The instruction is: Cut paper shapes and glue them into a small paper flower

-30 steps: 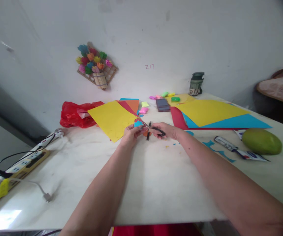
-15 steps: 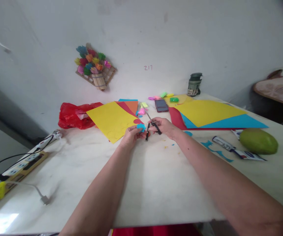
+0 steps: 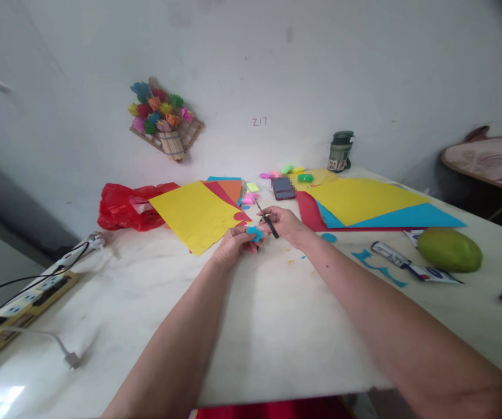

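Observation:
My left hand (image 3: 233, 245) is closed on a small cut piece of blue paper (image 3: 255, 234). Beside it, my right hand (image 3: 286, 226) grips scissors with black handles (image 3: 270, 227); their thin metal blade points up and away, toward the wall. The fingertips of my right hand are close against the blue piece, but I cannot tell whether they pinch it. Just beyond my left hand lies a yellow sheet (image 3: 198, 215) with round outlines along its edge. A red paper scrap (image 3: 240, 216) rests at that sheet's right corner.
Yellow (image 3: 377, 198) and blue sheets (image 3: 434, 216) are stacked on the right, near glue tubes (image 3: 390, 255) and a green fruit (image 3: 449, 249). A phone (image 3: 283, 188) and a bottle (image 3: 340, 151) stand farther back. A red plastic bag (image 3: 124, 206) and a power strip (image 3: 28, 299) are on the left.
My right fingers have come in to the blue piece, and the scissors have tipped closer to it. A dark stick-like thing between my hands is no longer visible. The whole view has shifted slightly.

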Action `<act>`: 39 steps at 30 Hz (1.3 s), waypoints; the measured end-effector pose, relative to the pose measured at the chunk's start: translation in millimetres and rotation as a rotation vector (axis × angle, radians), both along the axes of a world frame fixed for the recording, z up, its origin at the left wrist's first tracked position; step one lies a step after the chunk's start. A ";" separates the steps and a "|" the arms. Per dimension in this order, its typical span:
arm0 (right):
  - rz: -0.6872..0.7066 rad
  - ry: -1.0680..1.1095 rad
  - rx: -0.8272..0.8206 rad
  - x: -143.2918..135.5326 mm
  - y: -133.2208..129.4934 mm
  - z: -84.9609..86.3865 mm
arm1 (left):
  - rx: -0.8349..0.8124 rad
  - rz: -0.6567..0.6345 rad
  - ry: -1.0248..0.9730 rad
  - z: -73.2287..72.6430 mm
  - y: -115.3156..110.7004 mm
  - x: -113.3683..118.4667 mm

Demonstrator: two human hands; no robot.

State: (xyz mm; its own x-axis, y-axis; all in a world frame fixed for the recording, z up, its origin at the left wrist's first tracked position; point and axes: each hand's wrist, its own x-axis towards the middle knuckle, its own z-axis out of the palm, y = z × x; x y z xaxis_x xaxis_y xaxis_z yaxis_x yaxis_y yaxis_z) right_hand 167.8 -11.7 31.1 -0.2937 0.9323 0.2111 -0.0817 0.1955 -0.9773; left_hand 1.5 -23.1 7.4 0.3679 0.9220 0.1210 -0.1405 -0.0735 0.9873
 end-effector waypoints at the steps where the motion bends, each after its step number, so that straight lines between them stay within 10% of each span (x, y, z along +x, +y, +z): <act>1: 0.000 -0.007 -0.002 -0.8 -0.6 0.6 | -0.001 0.004 0.005 -0.3 0.0 0.0; 22: -0.052 -0.046 -0.016 -1.6 -1.6 1.1 | 0.014 0.152 -0.081 2.2 0.3 2.1; 39: 0.171 -0.393 -0.025 22.8 -2.1 6.6 | 0.007 0.283 -0.353 -3.3 7.1 -5.3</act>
State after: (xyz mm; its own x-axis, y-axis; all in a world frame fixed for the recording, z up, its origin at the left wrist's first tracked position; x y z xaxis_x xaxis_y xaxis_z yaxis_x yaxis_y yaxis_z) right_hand 190.6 -13.8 37.7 -0.4983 0.8665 0.0302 0.2690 0.1876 -0.9447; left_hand -3.8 -16.0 4.1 0.0366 0.9791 0.2000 -0.4417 -0.1637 0.8821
